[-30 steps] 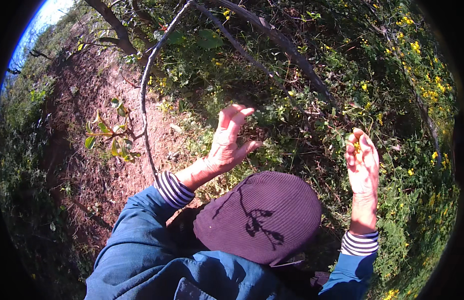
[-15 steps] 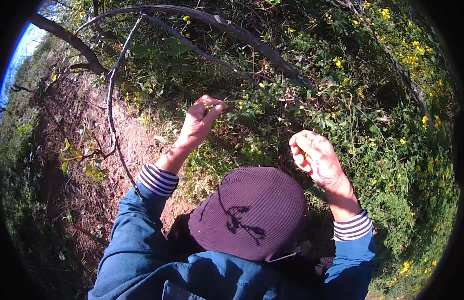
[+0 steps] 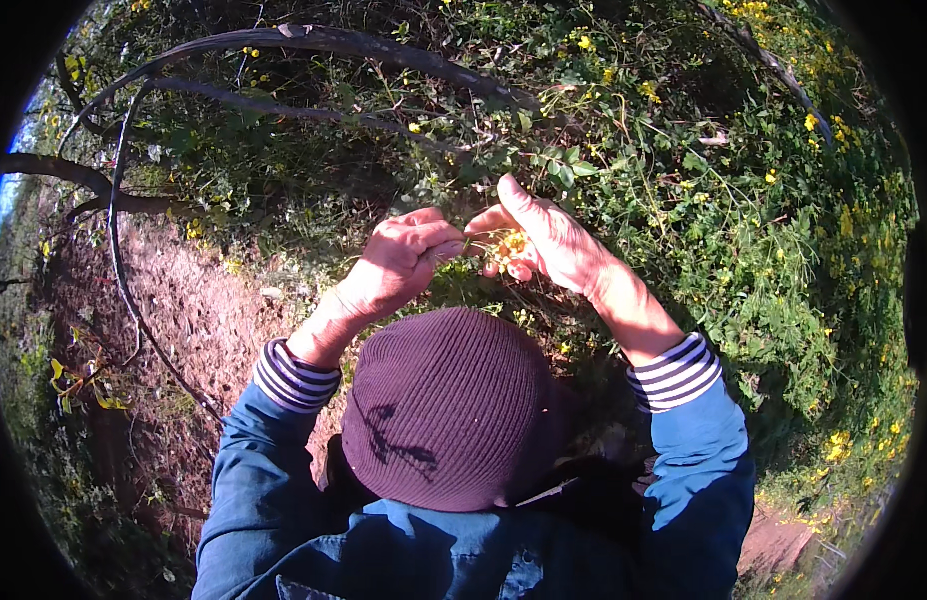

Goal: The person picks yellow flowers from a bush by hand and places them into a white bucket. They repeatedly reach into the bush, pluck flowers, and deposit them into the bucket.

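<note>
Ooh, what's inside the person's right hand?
Small yellow flowers show inside the cupped right hand. The hand itself covers most of its palm, so whether anything else is tucked deeper can't be seen.

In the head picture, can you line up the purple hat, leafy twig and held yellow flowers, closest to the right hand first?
1. Yellow flowers: in the right hand.
2. Purple hat: lower, to the left.
3. Leafy twig: far left.
</note>
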